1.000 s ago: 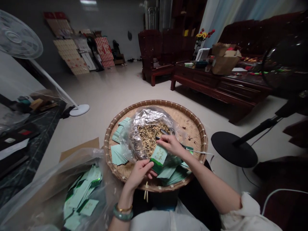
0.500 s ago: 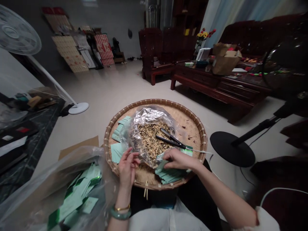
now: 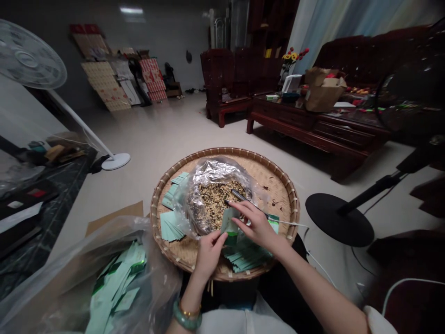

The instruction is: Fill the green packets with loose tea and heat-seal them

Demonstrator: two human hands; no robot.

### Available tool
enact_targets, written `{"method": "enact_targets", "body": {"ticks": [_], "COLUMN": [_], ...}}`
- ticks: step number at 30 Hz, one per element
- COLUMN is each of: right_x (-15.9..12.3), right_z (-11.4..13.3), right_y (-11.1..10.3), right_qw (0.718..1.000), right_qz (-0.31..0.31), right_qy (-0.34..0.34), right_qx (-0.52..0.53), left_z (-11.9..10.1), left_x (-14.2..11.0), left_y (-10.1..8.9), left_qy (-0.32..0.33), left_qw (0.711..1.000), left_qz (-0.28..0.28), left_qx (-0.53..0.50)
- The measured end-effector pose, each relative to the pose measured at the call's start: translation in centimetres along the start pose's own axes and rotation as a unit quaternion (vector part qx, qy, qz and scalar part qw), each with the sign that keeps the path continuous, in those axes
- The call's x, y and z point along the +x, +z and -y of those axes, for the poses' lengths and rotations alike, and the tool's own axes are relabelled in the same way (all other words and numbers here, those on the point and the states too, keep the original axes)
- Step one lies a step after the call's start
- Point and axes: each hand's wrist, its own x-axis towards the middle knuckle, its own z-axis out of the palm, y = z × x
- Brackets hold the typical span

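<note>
My left hand [image 3: 209, 254] and my right hand [image 3: 256, 223] meet over a round woven bamboo tray [image 3: 225, 152]. Both pinch a pale green packet [image 3: 229, 223] with a darker green lower part, which stands tilted between them. Just beyond it, a dark metal tong-like tool [image 3: 241, 196] lies partly under my right hand. Its white cable [image 3: 288, 223] runs right. A foil-lined plastic bag [image 3: 212, 170] of loose speckled dried material [image 3: 217, 204] lies open on the tray. Stacks of green packets [image 3: 171, 226] lie on the tray to the left, and others [image 3: 245, 256] lie near my hands.
A clear plastic bag [image 3: 118, 283] of green packets sits at lower left, by a cardboard sheet [image 3: 114, 218]. A black round fan base [image 3: 339, 220] stands right of the tray. Dark wooden furniture [image 3: 313, 120] stands beyond, and a dark counter [image 3: 45, 208] runs along the left.
My hands have come together from apart. They now hold a green packet upright between them, and my right hand has moved up over the dark tool.
</note>
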Motion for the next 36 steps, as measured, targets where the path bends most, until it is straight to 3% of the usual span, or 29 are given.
{"method": "enact_targets", "body": {"ticks": [4,7,18,23,27,31,33,36], "right_x": [-0.6,-0.8,-1.1,-0.7,-0.6,-1.1,-1.5,-1.9], "right_z": [-0.7,-1.2,-1.7,-1.7,-1.4,-1.1,-0.9,-0.6], "right_y": [0.8,1.2,1.2,1.1,1.0,1.2,1.5,2.2], "right_qw": [0.988,0.978,0.975,0.984,0.987,0.997,0.993,0.965], "right_qz": [-0.06,-0.093,-0.102,-0.14,-0.116,-0.075,-0.043,0.035], "right_qy": [-0.092,-0.133,-0.153,-0.084,-0.063,-0.033,0.032,0.135], "right_qx": [-0.108,-0.133,-0.126,-0.074,-0.096,0.014,0.101,0.223], "left_z": [0.1,0.3,0.3,0.7,1.4,2.3,2.7,2.7], "left_x": [-0.1,-0.1,-0.4,-0.4,-0.2,0.2,0.2,0.1], "left_y": [0.1,0.3,0.3,-0.2,-0.7,-0.6,-0.2,0.4], "left_qy": [-0.029,-0.029,-0.028,0.017,0.038,-0.021,-0.047,-0.056], "left_qw": [0.999,0.998,0.996,0.999,0.996,0.988,0.972,0.949], "left_qz": [0.011,0.015,0.025,0.021,-0.051,-0.147,-0.171,-0.169], "left_qx": [-0.044,-0.059,-0.082,0.021,0.07,-0.054,-0.157,-0.259]}}
